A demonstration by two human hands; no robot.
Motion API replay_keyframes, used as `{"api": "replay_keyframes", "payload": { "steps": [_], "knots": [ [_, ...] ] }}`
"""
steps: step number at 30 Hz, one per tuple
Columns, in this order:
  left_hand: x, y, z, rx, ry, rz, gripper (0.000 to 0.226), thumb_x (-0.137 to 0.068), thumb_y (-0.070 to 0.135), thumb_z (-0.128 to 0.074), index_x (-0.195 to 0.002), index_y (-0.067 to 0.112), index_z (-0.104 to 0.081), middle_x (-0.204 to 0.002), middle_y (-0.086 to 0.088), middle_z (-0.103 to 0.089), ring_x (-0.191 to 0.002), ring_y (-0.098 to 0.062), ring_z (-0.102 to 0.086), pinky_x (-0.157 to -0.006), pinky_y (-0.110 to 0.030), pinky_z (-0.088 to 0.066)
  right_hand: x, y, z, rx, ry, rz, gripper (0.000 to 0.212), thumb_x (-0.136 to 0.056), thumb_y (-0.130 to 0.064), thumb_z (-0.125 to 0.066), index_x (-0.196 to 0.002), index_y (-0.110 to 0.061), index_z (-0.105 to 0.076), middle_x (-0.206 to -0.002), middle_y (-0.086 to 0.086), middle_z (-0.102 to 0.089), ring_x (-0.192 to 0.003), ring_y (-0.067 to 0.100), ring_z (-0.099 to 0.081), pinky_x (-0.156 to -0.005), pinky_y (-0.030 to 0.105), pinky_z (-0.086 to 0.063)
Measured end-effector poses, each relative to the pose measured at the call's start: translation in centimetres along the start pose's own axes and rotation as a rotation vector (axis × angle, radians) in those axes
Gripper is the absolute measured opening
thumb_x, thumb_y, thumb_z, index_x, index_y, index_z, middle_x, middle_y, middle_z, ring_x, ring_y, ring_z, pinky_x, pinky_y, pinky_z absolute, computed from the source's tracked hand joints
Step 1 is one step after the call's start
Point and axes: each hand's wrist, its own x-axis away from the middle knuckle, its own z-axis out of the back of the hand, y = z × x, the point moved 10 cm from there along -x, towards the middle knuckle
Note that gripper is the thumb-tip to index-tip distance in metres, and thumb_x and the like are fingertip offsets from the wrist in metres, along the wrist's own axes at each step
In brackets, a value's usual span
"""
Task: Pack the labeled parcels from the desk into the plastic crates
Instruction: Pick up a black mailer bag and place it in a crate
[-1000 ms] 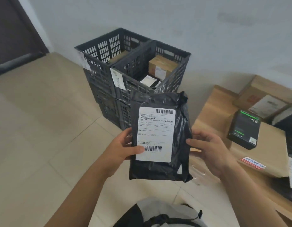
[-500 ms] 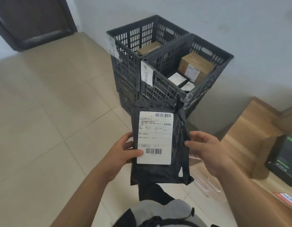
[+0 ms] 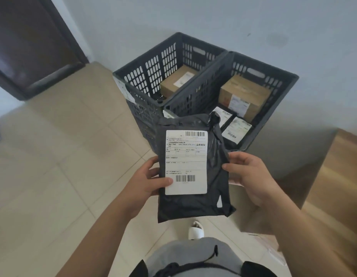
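Parcel [image 3: 193, 166] held label-up, face toward camera, probably to read the label and pick a crate. Left grip [image 3: 145, 182] pinches its left edge, thumb on the label; right grip [image 3: 251, 176] clamps the right edge. Both forearms raised. Crates [image 3: 173, 100] just beyond the grips, boxes inside. Table [image 3: 337, 176] right of the right grip.
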Motion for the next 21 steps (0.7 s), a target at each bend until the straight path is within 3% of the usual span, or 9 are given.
{"api": "replay_keyframes", "payload": {
  "steps": [3, 6, 11, 13, 17, 19, 21],
  "knots": [
    [-3.1, 3.1, -0.2, -0.056, -0.018, -0.035, 0.057, -0.092, 0.007, -0.073, -0.140, 0.028, -0.051, -0.120, 0.003, -0.076, -0.112, -0.024, -0.071, -0.096, -0.052, -0.059, -2.7, -1.5, 0.6, -0.046, 0.012, 0.002, 0.021, -0.093, 0.011, -0.061, -0.107, -0.001, -0.071, -0.090, 0.010, -0.078, -0.072, 0.021, -0.076, -0.066, 0.030, -0.061],
    [-5.8, 5.7, -0.4, -0.100, -0.035, -0.058, 0.055, -0.093, 0.007, -0.072, -0.140, 0.029, -0.052, -0.119, 0.005, -0.076, -0.111, -0.021, -0.072, -0.094, -0.048, -0.060, -4.7, -2.6, 1.5, -0.099, 0.044, -0.004, 0.018, -0.095, 0.005, -0.064, -0.109, -0.002, -0.071, -0.092, 0.010, -0.078, -0.077, 0.024, -0.076, -0.073, 0.038, -0.063],
    [-12.2, 10.3, -1.8, -0.131, -0.054, -0.076, 0.048, -0.095, 0.007, -0.070, -0.133, 0.032, -0.055, -0.116, 0.006, -0.077, -0.104, -0.017, -0.074, -0.078, -0.035, -0.062, -7.4, -4.2, 8.6, -0.026, 0.465, 0.044, 0.014, -0.096, -0.015, -0.070, -0.110, -0.015, -0.072, -0.108, 0.006, -0.073, -0.102, 0.025, -0.071, -0.093, 0.044, -0.060],
    [-15.6, 12.1, -2.9, -0.182, -0.061, -0.071, 0.047, -0.096, 0.007, -0.069, -0.134, 0.030, -0.056, -0.116, 0.005, -0.077, -0.104, -0.019, -0.074, -0.078, -0.038, -0.062, -8.4, -4.7, 10.9, 0.062, 0.606, 0.058, 0.024, -0.096, -0.022, -0.071, -0.120, -0.018, -0.068, -0.117, 0.003, -0.069, -0.111, 0.024, -0.067, -0.094, 0.042, -0.058],
    [-22.9, 15.7, -6.3, -0.362, -0.067, -0.085, 0.051, -0.094, 0.003, -0.070, -0.139, 0.020, -0.054, -0.123, 0.000, -0.071, -0.106, -0.021, -0.069, -0.086, -0.042, -0.058, -12.4, -5.2, 12.3, 0.354, 0.668, -0.033, 0.065, -0.098, -0.039, -0.065, -0.155, -0.028, -0.034, -0.157, 0.009, -0.036, -0.142, 0.032, -0.039, -0.115, 0.053, -0.038],
    [-26.5, 16.7, -8.7, -0.508, -0.089, -0.109, 0.059, -0.094, 0.006, -0.071, -0.146, 0.020, -0.047, -0.131, 0.001, -0.065, -0.115, -0.022, -0.064, -0.094, -0.041, -0.055, -14.7, -4.9, 12.6, 0.449, 0.699, -0.128, 0.079, -0.099, -0.045, -0.061, -0.162, -0.028, -0.016, -0.167, 0.008, -0.021, -0.151, 0.036, -0.022, -0.119, 0.059, -0.027],
    [-30.1, 16.4, -11.0, -0.591, -0.132, -0.076, 0.066, -0.094, 0.008, -0.071, -0.152, 0.019, -0.041, -0.144, -0.003, -0.058, -0.128, -0.027, -0.058, -0.099, -0.042, -0.050, -16.4, -3.8, 12.7, 0.544, 0.724, -0.241, 0.087, -0.099, -0.051, -0.056, -0.163, -0.026, -0.003, -0.169, 0.009, -0.016, -0.154, 0.037, -0.016, -0.122, 0.061, -0.023]
  ]
}}
